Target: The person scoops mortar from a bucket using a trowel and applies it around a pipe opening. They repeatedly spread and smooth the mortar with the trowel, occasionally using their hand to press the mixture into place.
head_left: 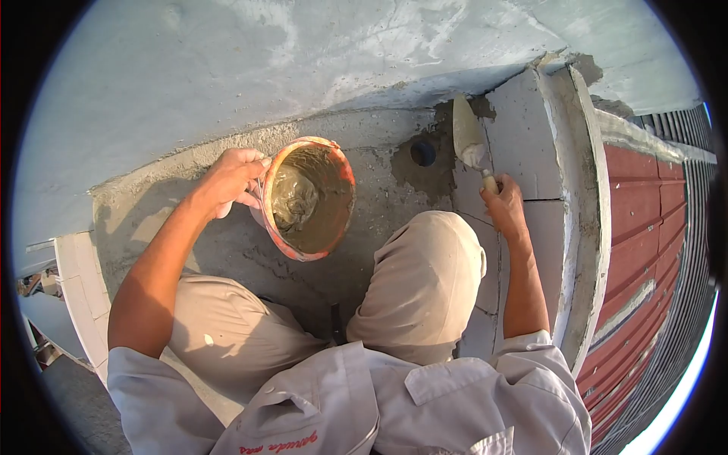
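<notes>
My left hand (233, 180) is closed on the rim or handle side of an orange-rimmed bucket (334, 171); the exact grip is partly hidden. Tilted towards me, the bucket shows wet grey mortar (294, 199) at its bottom and smeared on its inner wall. In my right hand (505, 205) is the handle of a pointed trowel (464, 133). Its blade points away from me, close to the corner of the light block wall (527, 133), with mortar stuck near its neck. Left of the blade, a round dark hole (422, 153) opens in the floor, ringed by damp mortar.
A grey plastered wall (227, 68) runs across the far side. Beyond the block wall on the right stand a concrete edge (588, 227) and red metal sheeting (641, 205). More light blocks (80, 280) edge the left side. My bent knees (425, 265) are close to the bucket.
</notes>
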Action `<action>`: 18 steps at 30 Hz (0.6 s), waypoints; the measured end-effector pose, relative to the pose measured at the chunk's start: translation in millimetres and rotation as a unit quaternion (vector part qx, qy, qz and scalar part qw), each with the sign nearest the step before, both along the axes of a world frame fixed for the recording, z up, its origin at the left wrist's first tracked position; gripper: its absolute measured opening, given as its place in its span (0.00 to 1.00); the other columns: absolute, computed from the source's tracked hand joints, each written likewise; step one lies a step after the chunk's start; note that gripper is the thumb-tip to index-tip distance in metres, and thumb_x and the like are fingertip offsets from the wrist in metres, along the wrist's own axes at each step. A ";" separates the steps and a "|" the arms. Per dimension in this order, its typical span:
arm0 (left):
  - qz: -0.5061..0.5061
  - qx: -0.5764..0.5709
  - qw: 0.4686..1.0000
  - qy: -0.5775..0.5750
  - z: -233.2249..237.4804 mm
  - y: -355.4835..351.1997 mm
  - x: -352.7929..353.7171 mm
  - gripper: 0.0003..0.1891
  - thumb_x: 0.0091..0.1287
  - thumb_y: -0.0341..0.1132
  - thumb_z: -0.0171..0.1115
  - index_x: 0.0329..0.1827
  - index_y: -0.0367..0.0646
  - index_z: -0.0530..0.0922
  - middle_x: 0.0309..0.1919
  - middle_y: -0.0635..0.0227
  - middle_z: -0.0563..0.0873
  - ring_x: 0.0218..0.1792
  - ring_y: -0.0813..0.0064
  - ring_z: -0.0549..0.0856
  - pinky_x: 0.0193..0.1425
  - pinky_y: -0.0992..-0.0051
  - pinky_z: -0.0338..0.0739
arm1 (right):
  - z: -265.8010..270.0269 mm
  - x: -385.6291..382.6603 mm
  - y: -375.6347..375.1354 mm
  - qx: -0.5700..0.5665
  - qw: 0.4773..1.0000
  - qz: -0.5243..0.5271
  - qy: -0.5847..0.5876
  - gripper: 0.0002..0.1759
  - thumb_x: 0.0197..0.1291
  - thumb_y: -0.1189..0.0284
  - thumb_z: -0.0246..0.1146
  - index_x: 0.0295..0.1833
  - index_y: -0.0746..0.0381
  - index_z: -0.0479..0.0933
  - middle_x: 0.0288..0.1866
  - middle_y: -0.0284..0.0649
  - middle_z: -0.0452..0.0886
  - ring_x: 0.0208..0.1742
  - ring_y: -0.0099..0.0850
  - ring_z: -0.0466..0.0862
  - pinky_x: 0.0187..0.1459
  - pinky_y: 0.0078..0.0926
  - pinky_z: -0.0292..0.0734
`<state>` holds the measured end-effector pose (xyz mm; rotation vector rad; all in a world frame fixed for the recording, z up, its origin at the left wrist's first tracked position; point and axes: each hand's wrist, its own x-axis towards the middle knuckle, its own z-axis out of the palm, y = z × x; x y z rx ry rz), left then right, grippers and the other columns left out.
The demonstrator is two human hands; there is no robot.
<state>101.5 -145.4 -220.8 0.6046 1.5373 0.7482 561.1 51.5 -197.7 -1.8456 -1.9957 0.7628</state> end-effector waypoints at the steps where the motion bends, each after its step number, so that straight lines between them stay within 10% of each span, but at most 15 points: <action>1: -0.003 0.000 1.000 -0.001 -1.1 0.0 0.0 0.15 0.80 0.41 0.55 0.54 0.37 0.81 0.43 0.65 0.84 0.37 0.73 0.84 0.45 0.60 0.87 | -6.3 4.0 -3.4 -0.098 0.995 -0.009 0.030 0.16 0.65 0.67 0.68 0.48 0.70 0.80 0.26 0.40 0.79 0.23 0.28 0.78 0.26 0.31 0.75; 3: -0.007 0.003 1.000 0.000 0.3 2.7 0.9 0.15 0.80 0.41 0.55 0.53 0.37 0.80 0.42 0.65 0.84 0.37 0.73 0.83 0.45 0.60 0.87 | -24.7 13.3 -4.8 -0.286 0.953 -0.028 0.093 0.16 0.66 0.66 0.67 0.49 0.69 0.79 0.27 0.40 0.80 0.23 0.29 0.79 0.27 0.32 0.75; 18: -0.005 0.002 1.000 0.019 2.0 -5.1 0.3 0.14 0.80 0.40 0.56 0.49 0.37 0.80 0.41 0.65 0.83 0.36 0.74 0.83 0.41 0.63 0.88 | -66.2 -38.7 24.1 -0.075 0.976 -0.132 0.153 0.22 0.64 0.74 0.70 0.58 0.73 0.73 0.30 0.42 0.79 0.20 0.29 0.78 0.20 0.32 0.74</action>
